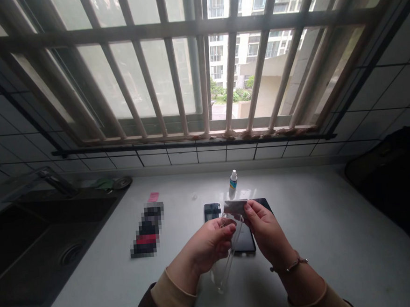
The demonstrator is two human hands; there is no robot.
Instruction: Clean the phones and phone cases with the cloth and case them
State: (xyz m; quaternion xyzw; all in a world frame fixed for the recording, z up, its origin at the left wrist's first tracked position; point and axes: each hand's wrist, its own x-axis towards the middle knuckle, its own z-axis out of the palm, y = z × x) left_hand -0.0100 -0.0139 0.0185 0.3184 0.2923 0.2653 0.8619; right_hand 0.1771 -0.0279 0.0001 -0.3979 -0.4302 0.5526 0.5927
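My left hand (pixel 213 244) is closed on a clear phone case (pixel 221 275), which hangs tilted below my fingers. A folded grey cloth (pixel 235 206) is pinched in my right hand (pixel 268 226), at the upper end of the case. Whether the cloth touches the case there, I cannot tell. Beneath my hands a dark-screened device (pixel 245 242) lies on the counter, partly covered by them. A phone (pixel 212 209) lies just left of it. Behind my hands stands a small white-capped bottle (pixel 233 180) with a blue and yellow label.
On the white counter (pixel 311 221), a blurred dark and red item (pixel 147 232) lies left, with a pink slip (pixel 153 197) behind it. A dark sink (pixel 32 245) with a faucet (pixel 57 182) is far left. A black bag-like shape (pixel 397 187) stands right. A barred window rises behind.
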